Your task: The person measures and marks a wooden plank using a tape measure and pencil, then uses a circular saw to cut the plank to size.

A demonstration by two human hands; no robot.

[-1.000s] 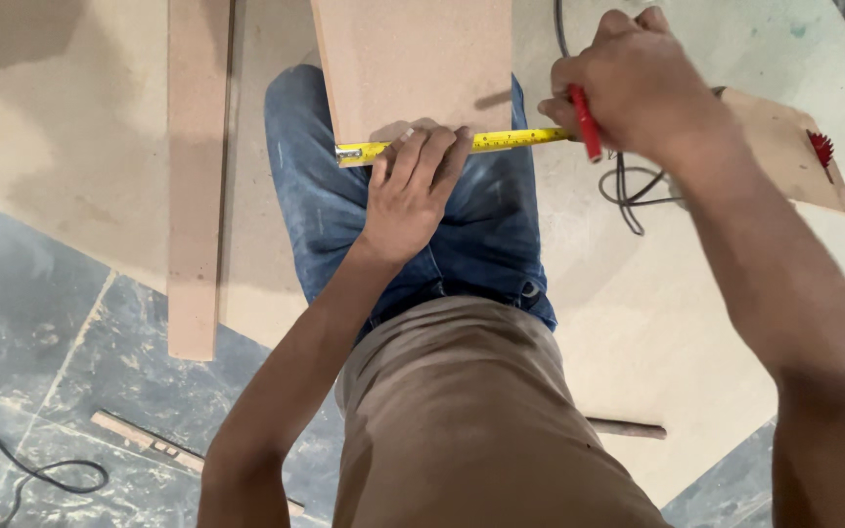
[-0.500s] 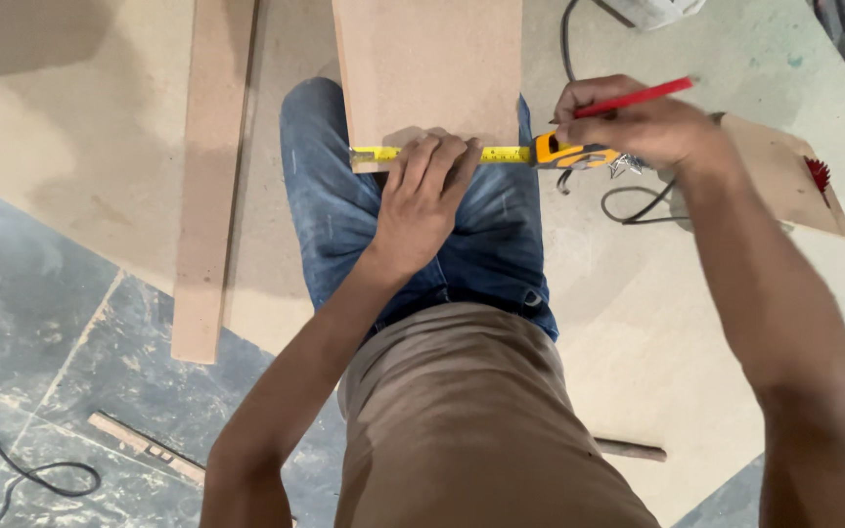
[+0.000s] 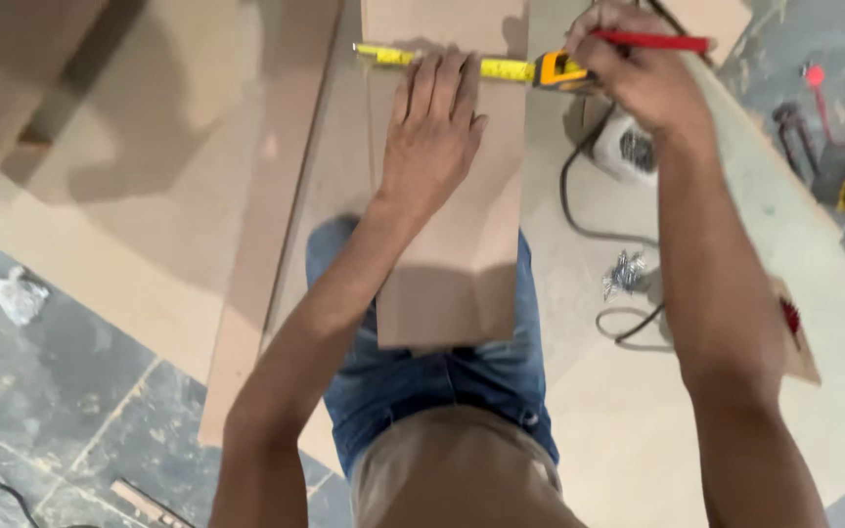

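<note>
Across the person's lap lies a narrow fibreboard plank [image 3: 447, 244], its long axis running away from the body. Left hand [image 3: 429, 137] presses flat, fingers spread, on the yellow tape measure [image 3: 442, 61] stretched crosswise over the plank's far part. Right hand [image 3: 638, 73], just beyond the plank's right edge, is clenched around the tape's case and a red pencil [image 3: 662, 42], nearer the marking spot.

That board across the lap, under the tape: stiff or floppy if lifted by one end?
Probably stiff: the board lies flat and overhangs the knee without sagging. Likely light for its size, being thin. It may slide, since only the left hand pins it.
</note>
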